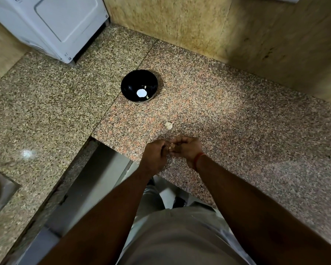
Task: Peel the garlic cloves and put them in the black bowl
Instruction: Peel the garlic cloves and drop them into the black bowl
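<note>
Peeling is under way: my left hand [154, 152] and right hand [187, 150] pinch a garlic clove [170, 147] together; next, strip it and reach to the black bowl [130, 81].

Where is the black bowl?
The black bowl sits centre-frame on the granite counter, beyond the garlic piece and the hands.

No legible text (anywhere)

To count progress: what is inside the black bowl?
In the bowl: two small pale pieces, probably cloves, and a bright white glare spot. Nothing covers the inside, though the glare may hide something.
</note>
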{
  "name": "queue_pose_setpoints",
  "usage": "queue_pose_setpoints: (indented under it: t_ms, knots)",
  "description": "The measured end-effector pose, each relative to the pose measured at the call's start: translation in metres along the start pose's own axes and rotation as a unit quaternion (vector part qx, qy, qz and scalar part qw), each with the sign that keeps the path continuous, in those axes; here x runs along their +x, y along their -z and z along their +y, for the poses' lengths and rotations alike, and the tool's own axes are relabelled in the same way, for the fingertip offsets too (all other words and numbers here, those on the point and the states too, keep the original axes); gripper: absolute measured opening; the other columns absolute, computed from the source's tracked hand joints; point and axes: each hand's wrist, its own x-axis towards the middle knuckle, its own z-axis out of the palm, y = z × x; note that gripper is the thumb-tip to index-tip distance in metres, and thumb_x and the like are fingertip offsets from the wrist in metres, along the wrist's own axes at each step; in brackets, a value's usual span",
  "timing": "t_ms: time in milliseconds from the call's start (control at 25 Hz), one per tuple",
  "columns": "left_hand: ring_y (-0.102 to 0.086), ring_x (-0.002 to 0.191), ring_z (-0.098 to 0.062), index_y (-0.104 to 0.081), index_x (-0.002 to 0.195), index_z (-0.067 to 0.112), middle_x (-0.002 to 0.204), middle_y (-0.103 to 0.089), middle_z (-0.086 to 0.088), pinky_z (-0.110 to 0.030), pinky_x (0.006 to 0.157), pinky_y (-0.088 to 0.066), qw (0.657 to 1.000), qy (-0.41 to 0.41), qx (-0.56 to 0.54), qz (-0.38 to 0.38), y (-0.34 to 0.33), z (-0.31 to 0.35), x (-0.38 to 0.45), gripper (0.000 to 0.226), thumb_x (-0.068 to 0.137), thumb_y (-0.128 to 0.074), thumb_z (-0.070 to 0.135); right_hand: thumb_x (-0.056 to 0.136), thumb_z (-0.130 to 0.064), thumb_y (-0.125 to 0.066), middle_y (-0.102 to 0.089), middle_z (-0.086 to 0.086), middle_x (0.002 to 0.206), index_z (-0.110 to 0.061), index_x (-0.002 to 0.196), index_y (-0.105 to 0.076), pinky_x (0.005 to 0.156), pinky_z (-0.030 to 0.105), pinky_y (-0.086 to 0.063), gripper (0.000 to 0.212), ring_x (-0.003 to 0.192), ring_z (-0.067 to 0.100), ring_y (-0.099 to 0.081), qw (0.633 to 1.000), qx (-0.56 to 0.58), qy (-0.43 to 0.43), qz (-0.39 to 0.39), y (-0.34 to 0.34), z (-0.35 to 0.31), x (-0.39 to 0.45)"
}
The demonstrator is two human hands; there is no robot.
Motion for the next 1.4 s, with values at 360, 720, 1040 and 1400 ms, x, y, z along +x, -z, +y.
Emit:
queue_pose_setpoints:
  t_ms: [360, 720, 1040, 1400]
  knots:
    - [-0.045, 0.052, -0.01, -0.055, 0.079, 0.011, 0.065, -0.054, -0.002, -0.02, 0.047, -0.027, 0.999, 0.049, -0.004, -0.001, -0.005, 0.007, 0.004, 0.019, 0.097, -0.059, 0.014, 0.085, 0.007, -0.075, -0.077, 0.019, 0.096, 0.001, 0.104, -0.073, 0.066, 0.036, -0.063, 0.019, 0.078, 0.025, -0.075, 1.0, 0.007, -0.005, -0.009, 0.005, -0.006, 0.0]
    - [-0.046, 0.052, -0.002, -0.057, 0.082, 0.014, 0.065, -0.055, 0.006, -0.013, 0.047, -0.031, 0.994, 0.106, -0.029, 0.0, -0.01, 0.013, 0.006, 0.016, 0.098, -0.059, 0.011, 0.083, 0.009, -0.074, -0.076, 0.021, 0.096, 0.006, 0.103, -0.072, 0.074, 0.042, -0.064, 0.021, 0.083, 0.031, -0.075, 0.999, 0.003, -0.025, -0.031, 0.018, -0.012, 0.001]
    - [-0.043, 0.052, 0.006, -0.065, 0.077, 0.007, 0.062, -0.056, 0.006, -0.012, 0.051, -0.032, 0.992, 0.124, 0.019, 0.028, -0.005, 0.005, 0.001, 0.015, 0.088, -0.061, -0.002, 0.086, 0.011, -0.066, -0.076, 0.02, 0.102, -0.001, 0.107, -0.075, 0.081, 0.045, -0.063, 0.026, 0.088, 0.032, -0.074, 0.998, -0.002, -0.043, -0.046, 0.017, -0.005, 0.002]
    - [-0.056, 0.055, 0.002, -0.076, 0.074, 0.018, 0.069, -0.07, 0.011, -0.001, 0.064, -0.037, 0.995, 0.082, -0.015, 0.063, -0.005, 0.004, -0.003, 0.016, 0.08, -0.078, 0.004, 0.086, 0.008, -0.071, -0.078, 0.016, 0.098, 0.002, 0.105, -0.074, 0.076, 0.039, -0.064, 0.02, 0.091, 0.03, -0.077, 0.999, -0.029, -0.025, -0.015, 0.008, -0.004, -0.001]
